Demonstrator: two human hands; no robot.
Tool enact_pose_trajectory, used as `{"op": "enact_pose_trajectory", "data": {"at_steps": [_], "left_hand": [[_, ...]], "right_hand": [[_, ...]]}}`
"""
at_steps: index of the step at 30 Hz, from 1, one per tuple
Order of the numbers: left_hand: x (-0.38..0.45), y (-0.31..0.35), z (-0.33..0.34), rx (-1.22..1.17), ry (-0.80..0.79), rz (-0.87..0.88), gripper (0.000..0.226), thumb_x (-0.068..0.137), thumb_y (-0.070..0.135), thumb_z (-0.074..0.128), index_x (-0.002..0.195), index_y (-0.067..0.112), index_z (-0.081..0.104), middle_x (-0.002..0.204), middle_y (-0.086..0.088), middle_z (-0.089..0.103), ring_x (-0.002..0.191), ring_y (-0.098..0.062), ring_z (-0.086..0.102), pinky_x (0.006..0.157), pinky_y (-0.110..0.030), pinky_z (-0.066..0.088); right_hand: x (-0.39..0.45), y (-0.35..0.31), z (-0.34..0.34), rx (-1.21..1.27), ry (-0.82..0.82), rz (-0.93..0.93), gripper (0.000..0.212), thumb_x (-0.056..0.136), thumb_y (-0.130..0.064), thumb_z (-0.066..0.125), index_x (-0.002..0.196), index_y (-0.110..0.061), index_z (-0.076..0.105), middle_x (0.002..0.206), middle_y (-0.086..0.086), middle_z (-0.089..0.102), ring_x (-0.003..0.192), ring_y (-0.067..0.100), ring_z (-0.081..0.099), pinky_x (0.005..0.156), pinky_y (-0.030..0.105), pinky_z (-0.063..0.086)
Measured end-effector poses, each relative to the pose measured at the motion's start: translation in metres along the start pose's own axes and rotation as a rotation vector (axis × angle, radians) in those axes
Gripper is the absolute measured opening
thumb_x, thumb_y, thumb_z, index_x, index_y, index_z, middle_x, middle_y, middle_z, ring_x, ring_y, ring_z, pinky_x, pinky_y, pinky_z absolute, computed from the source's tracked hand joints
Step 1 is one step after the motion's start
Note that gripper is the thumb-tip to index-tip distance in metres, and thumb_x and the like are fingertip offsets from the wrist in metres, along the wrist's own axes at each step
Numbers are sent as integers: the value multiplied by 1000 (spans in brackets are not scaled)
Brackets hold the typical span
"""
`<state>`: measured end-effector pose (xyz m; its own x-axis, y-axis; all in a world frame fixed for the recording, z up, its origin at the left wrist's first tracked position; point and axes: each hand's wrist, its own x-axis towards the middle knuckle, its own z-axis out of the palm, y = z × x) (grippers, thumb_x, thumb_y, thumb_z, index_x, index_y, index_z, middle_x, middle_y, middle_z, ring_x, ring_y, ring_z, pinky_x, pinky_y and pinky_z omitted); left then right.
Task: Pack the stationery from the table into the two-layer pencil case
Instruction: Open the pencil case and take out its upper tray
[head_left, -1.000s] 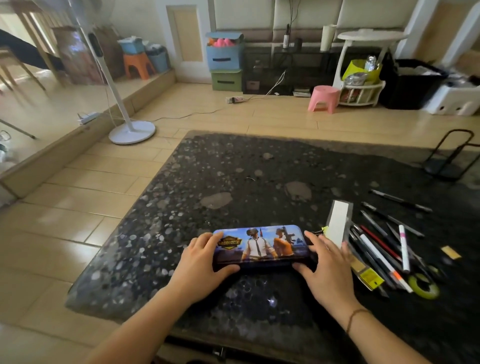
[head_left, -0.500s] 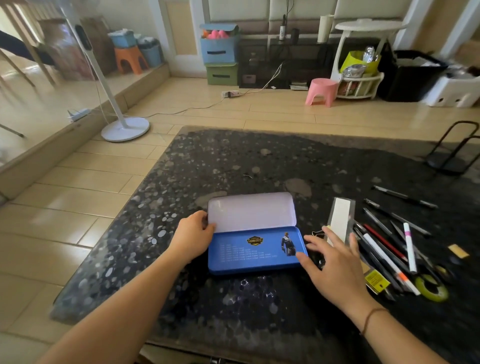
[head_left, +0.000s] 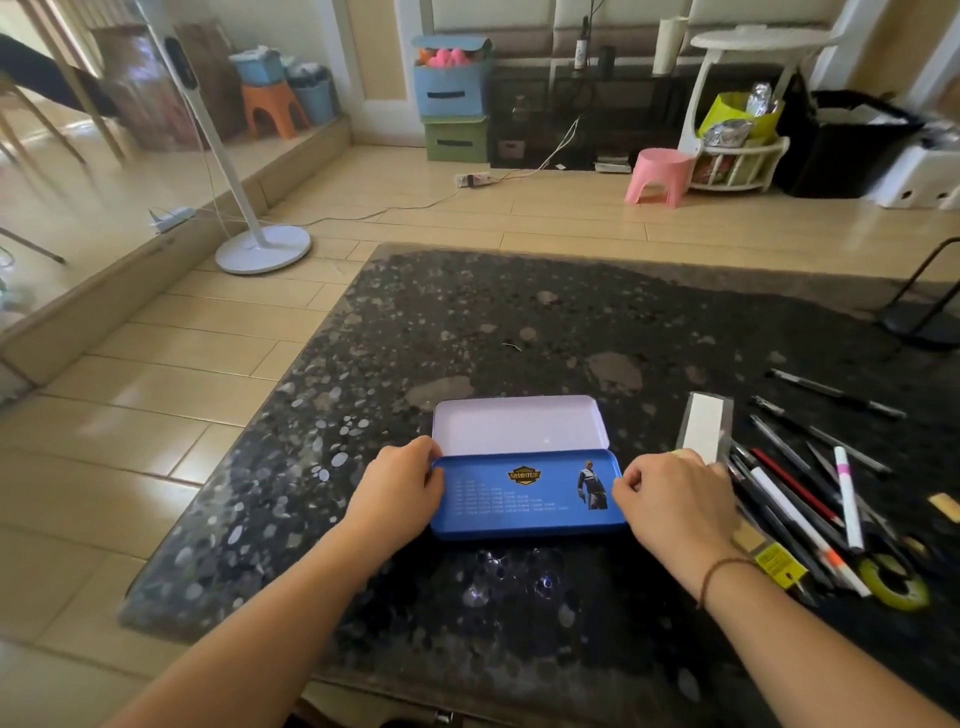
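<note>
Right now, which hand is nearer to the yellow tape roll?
Right. The right hand rests at the pencil case's right end, beside the pile of pens, with the yellow tape roll off to its right. The left hand is at the case's opposite end, farther away.

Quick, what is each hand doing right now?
Left hand: fingers pinching the left end of the blue tray.
Right hand: fingers pinching the tray's right end.

Both forearms bare, no sleeves in view. Left hand (head_left: 397, 493): no rings or bands visible. Right hand (head_left: 675, 501): thin dark beaded bracelet (head_left: 719, 570) encircles the wrist. Fingernails short, unpainted.
</note>
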<state>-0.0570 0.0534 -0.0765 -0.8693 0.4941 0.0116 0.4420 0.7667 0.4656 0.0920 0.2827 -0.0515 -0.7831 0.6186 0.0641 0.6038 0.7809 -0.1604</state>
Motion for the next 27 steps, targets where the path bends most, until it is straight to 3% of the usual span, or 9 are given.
{"op": "enact_pose_trajectory", "data": {"at_steps": [3,8,12,15,17,19,22,24,27], "left_hand": [[7,-4,1,96,16,-4,19,95,22,44,108,15,56,81,-2,64,69,-19,59,58,-33,46],[30,0,-8,185,11,-52,17,97,15,38,101,8,52,88,-13,63,72,-30,59,66,-47,51],[38,6,-17,338,-25,-11,11,98,11,38,100,8,47,89,-13,62,69,-28,55,52,-36,38],[30,12,-28,423,42,70,8,94,13,42,91,10,49,87,-5,58,72,-25,54,51,-31,33],[17,10,-32,346,92,90,8,91,12,44,88,10,51,84,-4,54,72,-27,56,53,-34,38],[-7,3,-30,287,46,82,9,89,15,43,86,12,51,82,-4,56,74,-29,58,59,-38,45],[-51,-6,-18,265,-62,81,27,93,26,43,118,22,51,99,-2,65,82,-25,63,66,-38,51],[-70,-7,-11,234,-71,64,50,96,40,45,143,27,32,109,2,64,84,-17,63,65,-31,52],[-83,-4,-7,316,18,129,80,86,69,43,150,25,23,134,-1,50,110,-22,56,80,-34,52]], "right_hand": [[4,-9,5,11,13,2,23,91,-37,51,76,-28,66,72,-8,61,82,14,47,75,32,36],[38,-30,10,-83,-9,-16,23,90,-29,47,77,-23,65,75,-3,59,89,19,51,75,35,32],[50,-41,5,-155,-35,-38,23,92,-31,45,82,-21,64,85,-1,64,94,20,51,77,36,31],[34,-34,-5,-136,77,-87,23,90,-34,44,73,-23,54,83,-3,66,92,23,51,74,38,33],[13,-23,-4,-91,221,-151,21,84,-34,51,66,-22,53,72,-3,65,81,25,52,66,36,29],[-14,-11,0,-58,233,-190,23,79,-34,55,60,-24,47,66,-3,62,73,25,50,63,35,26],[-46,4,17,-41,90,-251,25,85,-43,47,65,-27,46,70,-7,58,79,19,48,66,36,34],[-57,13,24,-64,69,-267,27,85,-49,48,68,-29,52,73,-9,60,90,21,56,71,37,42],[-62,30,22,7,113,-267,34,86,-58,44,73,-31,59,74,-11,60,83,18,53,70,35,43]]}}
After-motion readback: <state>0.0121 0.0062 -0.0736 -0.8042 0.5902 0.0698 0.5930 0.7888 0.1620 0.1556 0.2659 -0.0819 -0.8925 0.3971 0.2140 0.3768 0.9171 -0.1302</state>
